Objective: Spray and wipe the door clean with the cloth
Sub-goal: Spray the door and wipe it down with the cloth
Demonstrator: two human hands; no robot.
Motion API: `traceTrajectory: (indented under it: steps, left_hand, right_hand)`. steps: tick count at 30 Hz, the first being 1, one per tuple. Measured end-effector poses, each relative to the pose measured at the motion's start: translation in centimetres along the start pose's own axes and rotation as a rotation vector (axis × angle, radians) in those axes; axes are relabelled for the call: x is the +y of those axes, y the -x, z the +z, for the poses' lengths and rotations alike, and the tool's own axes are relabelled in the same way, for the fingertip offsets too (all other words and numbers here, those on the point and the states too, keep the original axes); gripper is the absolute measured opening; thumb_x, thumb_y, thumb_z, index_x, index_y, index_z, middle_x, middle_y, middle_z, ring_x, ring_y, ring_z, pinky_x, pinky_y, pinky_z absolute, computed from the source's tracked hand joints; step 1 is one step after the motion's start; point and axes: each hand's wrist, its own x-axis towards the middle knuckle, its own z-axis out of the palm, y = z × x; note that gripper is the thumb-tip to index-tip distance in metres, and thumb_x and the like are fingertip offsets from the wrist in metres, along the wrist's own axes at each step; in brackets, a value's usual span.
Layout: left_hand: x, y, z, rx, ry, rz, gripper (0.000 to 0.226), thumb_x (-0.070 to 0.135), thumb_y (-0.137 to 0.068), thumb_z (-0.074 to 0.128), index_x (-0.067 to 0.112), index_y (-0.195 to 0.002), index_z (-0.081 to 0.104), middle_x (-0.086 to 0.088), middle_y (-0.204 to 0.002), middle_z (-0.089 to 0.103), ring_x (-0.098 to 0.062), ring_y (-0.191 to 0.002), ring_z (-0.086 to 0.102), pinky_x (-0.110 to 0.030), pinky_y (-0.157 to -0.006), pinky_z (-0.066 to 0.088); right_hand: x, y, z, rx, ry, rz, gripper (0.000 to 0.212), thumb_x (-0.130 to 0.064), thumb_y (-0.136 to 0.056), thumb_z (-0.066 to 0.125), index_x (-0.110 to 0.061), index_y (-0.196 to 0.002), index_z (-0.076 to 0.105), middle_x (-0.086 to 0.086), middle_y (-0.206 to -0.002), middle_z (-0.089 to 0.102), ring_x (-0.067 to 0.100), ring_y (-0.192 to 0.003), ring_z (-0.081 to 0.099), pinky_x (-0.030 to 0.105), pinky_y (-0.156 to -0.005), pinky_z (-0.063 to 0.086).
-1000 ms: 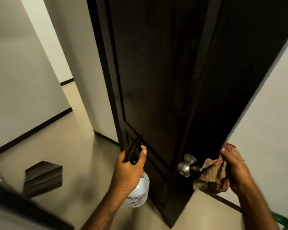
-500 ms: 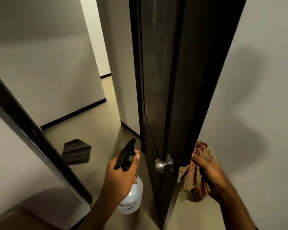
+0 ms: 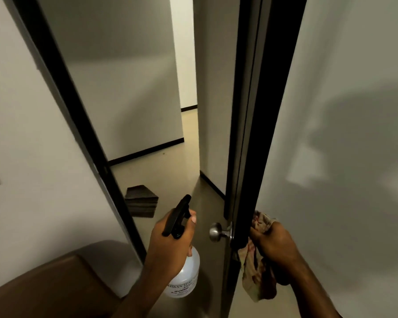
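Two hands low in my frame. Tile stack (image 3: pixel 141 204) on floor mid-left. Door (image 3: pixel 251 134) edge-on at centre; knob (image 3: pixel 217 232) between hands. Left hand (image 3: pixel 170 242) wrapped round spray bottle (image 3: pixel 184 276); right hand (image 3: pixel 276 246) clutching cloth (image 3: pixel 257 278) against door edge.

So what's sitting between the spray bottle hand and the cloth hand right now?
In the head view, the dark door's edge with its metal knob stands between the left hand holding the spray bottle and the right hand holding the cloth.

Two bare forearms, no sleeves; left grip (image 3: pixel 170 244) and right grip (image 3: pixel 276 244) ungloved

"MUMBAI" on spray bottle (image 3: pixel 184 278) label
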Motion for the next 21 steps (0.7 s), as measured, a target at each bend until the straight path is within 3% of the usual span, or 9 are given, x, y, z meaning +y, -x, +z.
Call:
traceTrajectory:
  steps: [3, 5, 7, 10, 13, 17, 21]
  left_hand:
    - [-0.2, 0.3, -1.0, 0.094, 0.003, -0.023, 0.010, 0.014, -0.101, 0.068, 0.020, -0.101, 0.075, -0.003, -0.043, 0.055, -0.017, -0.040, 0.055, -0.034, -0.054, 0.058]
    - [-0.4, 0.8, -1.6, 0.153, 0.016, -0.035, 0.007, 0.021, -0.101, 0.068, 0.020, -0.098, 0.074, -0.008, -0.043, 0.056, -0.020, -0.043, 0.058, -0.033, -0.058, 0.059]
    - [-0.6, 1.5, -2.4, 0.239, 0.019, -0.054, 0.018, 0.027, -0.099, 0.070, 0.015, -0.085, 0.071, -0.018, -0.047, 0.057, -0.022, -0.044, 0.060, -0.024, -0.056, 0.059]
    - [-0.9, 2.5, -3.5, 0.334, 0.028, -0.075, 0.023, 0.024, -0.097, 0.071, 0.009, -0.081, 0.068, -0.024, -0.051, 0.058, -0.020, -0.042, 0.060, -0.020, -0.053, 0.056]
    - [-1.2, 3.2, -4.8, 0.392, 0.013, -0.112, 0.017, 0.021, -0.097, 0.071, 0.009, -0.084, 0.068, -0.024, -0.057, 0.060, -0.011, -0.040, 0.059, -0.014, -0.051, 0.054]
    - [-1.7, 3.2, -6.4, 0.409, -0.007, -0.149, 0.016, 0.023, -0.096, 0.072, 0.010, -0.086, 0.069, -0.026, -0.056, 0.059, -0.012, -0.041, 0.060, -0.012, -0.051, 0.053]
    - [-2.8, 0.9, -8.1, 0.371, 0.011, -0.161, 0.016, 0.021, -0.097, 0.070, 0.007, -0.089, 0.071, -0.015, -0.046, 0.058, -0.015, -0.040, 0.059, -0.018, -0.052, 0.055]
  right_hand:
    - [-0.2, -0.8, 2.1, -0.117, -0.072, -0.026, 0.015, -0.045, -0.091, 0.077, -0.033, -0.098, 0.078, -0.015, -0.087, 0.080, 0.008, -0.081, 0.077, 0.039, -0.084, 0.063]
    - [-0.6, -1.1, 3.6, -0.149, -0.110, -0.040, 0.023, -0.045, -0.087, 0.081, -0.033, -0.106, 0.078, -0.014, -0.094, 0.081, 0.008, -0.086, 0.078, 0.041, -0.088, 0.063]
    - [-1.1, -1.4, 5.4, -0.143, -0.134, -0.072, 0.034, -0.044, -0.083, 0.084, -0.032, -0.115, 0.077, -0.016, -0.100, 0.080, 0.004, -0.092, 0.076, 0.038, -0.092, 0.062]
    - [-2.4, -1.6, 8.0, -0.134, -0.150, -0.089, 0.040, -0.042, -0.083, 0.086, -0.032, -0.120, 0.076, -0.018, -0.102, 0.078, 0.002, -0.093, 0.073, 0.035, -0.092, 0.061]
    - [-3.6, -2.4, 10.8, -0.162, -0.128, -0.113, 0.048, -0.050, -0.080, 0.085, -0.033, -0.123, 0.074, -0.020, -0.105, 0.077, 0.003, -0.096, 0.073, 0.038, -0.095, 0.061]
    - [-5.4, -3.3, 14.1, -0.187, -0.044, -0.149, 0.071, -0.067, -0.068, 0.084, -0.032, -0.128, 0.071, -0.015, -0.116, 0.076, 0.011, -0.106, 0.072, 0.038, -0.100, 0.058]
    - [-6.9, -4.9, 18.3, -0.222, -0.036, -0.209, 0.086, -0.079, -0.058, 0.080, -0.033, -0.130, 0.069, -0.019, -0.118, 0.075, 0.003, -0.107, 0.071, 0.036, -0.100, 0.059]
